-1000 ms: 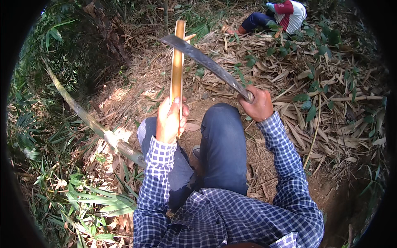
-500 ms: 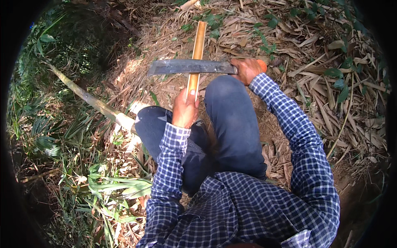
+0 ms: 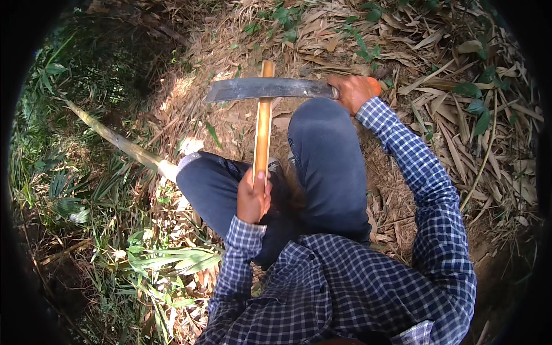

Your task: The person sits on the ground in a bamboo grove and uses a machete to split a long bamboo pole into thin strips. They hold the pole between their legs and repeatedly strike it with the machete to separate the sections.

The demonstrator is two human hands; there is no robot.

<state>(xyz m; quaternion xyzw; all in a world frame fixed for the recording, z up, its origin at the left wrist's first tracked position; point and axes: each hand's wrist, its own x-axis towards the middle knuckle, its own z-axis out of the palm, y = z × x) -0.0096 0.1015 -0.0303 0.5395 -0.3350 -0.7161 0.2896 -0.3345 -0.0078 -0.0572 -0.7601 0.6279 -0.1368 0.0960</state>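
Observation:
My left hand (image 3: 253,196) is closed round the near end of a split bamboo strip (image 3: 262,135), thumb on top, with the strip pointing away from me between my knees. My right hand (image 3: 352,92) grips a machete by its orange handle (image 3: 374,86). The dark machete blade (image 3: 259,88) stretches leftward over my right knee and lies across the strip near its far end, hiding a short piece of it. Whether the edge bites into the strip I cannot tell.
A long bamboo pole (image 3: 118,139) slants along the left, its pale cut end beside my left knee. Dry bamboo leaves (image 3: 454,126) cover the ground ahead and to the right. Green leafy plants (image 3: 172,260) grow at the left.
My left hand has drawn the strip back toward my body, so the blade now crosses nearer its far end. The right hand and machete have shifted only slightly.

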